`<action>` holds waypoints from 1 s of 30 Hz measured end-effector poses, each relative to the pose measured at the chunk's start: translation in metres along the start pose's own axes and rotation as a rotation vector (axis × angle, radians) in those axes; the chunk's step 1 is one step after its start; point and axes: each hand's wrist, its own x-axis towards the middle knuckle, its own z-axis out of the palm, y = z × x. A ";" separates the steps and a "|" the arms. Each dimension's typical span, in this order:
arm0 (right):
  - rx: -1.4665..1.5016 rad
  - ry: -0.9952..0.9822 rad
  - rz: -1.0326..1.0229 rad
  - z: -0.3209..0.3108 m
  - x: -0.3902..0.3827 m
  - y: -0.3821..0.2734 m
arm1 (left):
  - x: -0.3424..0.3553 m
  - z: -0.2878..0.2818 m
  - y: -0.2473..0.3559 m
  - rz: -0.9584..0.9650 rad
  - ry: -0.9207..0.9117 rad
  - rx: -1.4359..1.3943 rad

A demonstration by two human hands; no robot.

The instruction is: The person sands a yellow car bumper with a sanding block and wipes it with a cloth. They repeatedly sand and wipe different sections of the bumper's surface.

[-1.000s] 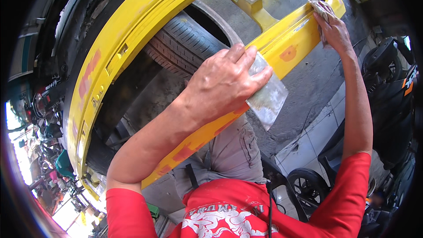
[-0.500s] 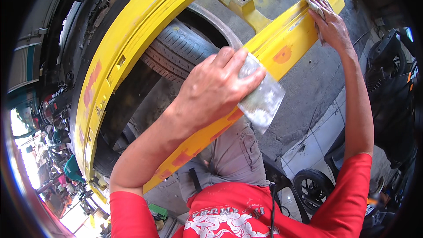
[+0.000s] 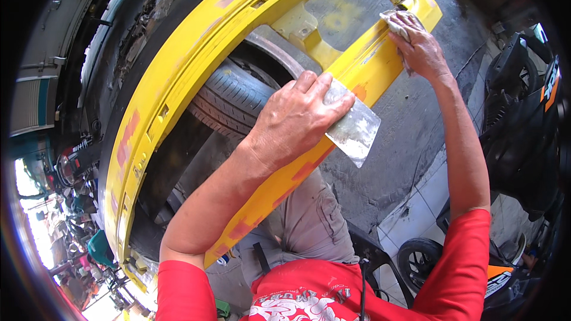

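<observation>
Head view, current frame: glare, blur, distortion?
Head view: blown-out glare at lower left, washing out parts of the clutter; head view: fisheye rim fades to black at the corners, bluish fringe at far left; head view: left hand and right hand look fairly sharp; head view: pale patches on the flat sheet may be shine or smears, can't tell.

Grey concrete floor (image 3: pixel 404 134) beside white tiles (image 3: pixel 415 219)
</observation>
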 end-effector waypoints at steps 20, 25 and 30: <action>0.098 0.248 -0.237 -0.045 -0.099 -0.206 | -0.135 -0.128 0.015 -0.362 0.032 -0.437; 0.720 0.086 -0.411 -0.066 -0.186 -0.407 | -0.154 -0.158 0.036 -0.387 0.191 -0.480; 0.800 0.016 -0.597 -0.061 -0.220 -0.459 | -0.175 -0.186 0.049 -0.421 0.272 -0.414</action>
